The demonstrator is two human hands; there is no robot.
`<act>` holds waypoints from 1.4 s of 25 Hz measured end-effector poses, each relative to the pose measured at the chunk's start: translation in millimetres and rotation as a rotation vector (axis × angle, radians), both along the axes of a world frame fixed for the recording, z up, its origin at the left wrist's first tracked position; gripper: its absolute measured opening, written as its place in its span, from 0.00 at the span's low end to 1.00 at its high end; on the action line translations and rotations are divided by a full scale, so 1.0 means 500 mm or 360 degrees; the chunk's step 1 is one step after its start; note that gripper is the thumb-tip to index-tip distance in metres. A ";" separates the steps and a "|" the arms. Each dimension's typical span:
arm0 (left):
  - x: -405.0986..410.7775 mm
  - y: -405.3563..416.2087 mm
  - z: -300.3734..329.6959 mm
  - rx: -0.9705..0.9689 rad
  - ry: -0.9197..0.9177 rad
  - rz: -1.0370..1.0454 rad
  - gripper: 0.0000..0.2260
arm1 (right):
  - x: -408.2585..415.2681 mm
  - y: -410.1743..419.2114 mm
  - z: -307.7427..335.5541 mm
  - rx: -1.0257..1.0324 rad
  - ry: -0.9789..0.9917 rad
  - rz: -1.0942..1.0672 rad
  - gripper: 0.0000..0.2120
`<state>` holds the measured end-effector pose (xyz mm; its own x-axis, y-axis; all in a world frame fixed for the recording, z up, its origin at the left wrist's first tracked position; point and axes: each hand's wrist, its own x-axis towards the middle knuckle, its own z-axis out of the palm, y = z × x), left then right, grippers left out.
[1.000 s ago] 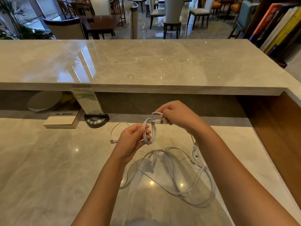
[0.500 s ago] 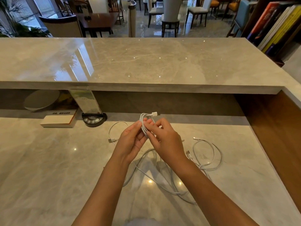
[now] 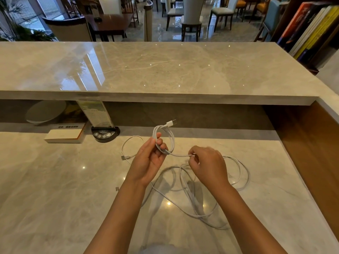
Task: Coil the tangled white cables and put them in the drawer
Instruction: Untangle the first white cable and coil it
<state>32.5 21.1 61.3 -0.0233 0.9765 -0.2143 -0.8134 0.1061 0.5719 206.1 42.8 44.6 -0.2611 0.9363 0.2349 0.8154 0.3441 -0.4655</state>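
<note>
Loose white cable [image 3: 192,204] lies tangled on the worktop [image 3: 55,198] nearest the person. Right hand [image 3: 207,165] pinches a strand; left hand [image 3: 148,158] grips the small coil [image 3: 171,138] above the worktop. Beyond, a book [image 3: 64,134] rests.

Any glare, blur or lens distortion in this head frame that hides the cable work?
Head view: wide-angle bending curves the upper counter edge; small ceiling-light glints dot the lower desk, one at the loose cable; right hand slightly motion-blurred; left hand and its coil sharp; soft arm shadows, nothing hidden.
</note>
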 end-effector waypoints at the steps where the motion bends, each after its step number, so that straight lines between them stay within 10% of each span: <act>1: 0.004 -0.001 -0.002 0.0007 -0.0026 -0.0024 0.11 | 0.001 0.000 0.007 -0.0270 0.0186 -0.0108 0.04; 10: 0.020 -0.015 -0.008 0.0060 0.0021 -0.0167 0.14 | 0.035 0.065 0.023 -0.1492 0.2541 -0.0883 0.04; 14: 0.009 -0.012 -0.014 0.0074 -0.0058 -0.0201 0.03 | 0.051 0.062 0.037 -0.1382 0.1946 -0.0631 0.08; 18: 0.018 -0.010 -0.016 0.0085 -0.0101 -0.0344 0.13 | 0.025 0.037 0.028 -0.1257 0.1332 -0.0247 0.13; 26: 0.027 -0.007 -0.020 -0.0068 -0.0247 -0.0312 0.06 | -0.011 0.000 0.032 -0.1031 0.1697 0.0201 0.15; 35: 0.058 -0.002 -0.004 -0.0207 -0.0212 -0.0200 0.05 | -0.019 -0.018 0.028 -0.0253 0.1421 0.0112 0.12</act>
<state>61.7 20.2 59.2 0.1335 0.9339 -0.3316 -0.8565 0.2770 0.4355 196.7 33.5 58.7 -0.1018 0.9638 0.2466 0.1082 0.2572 -0.9603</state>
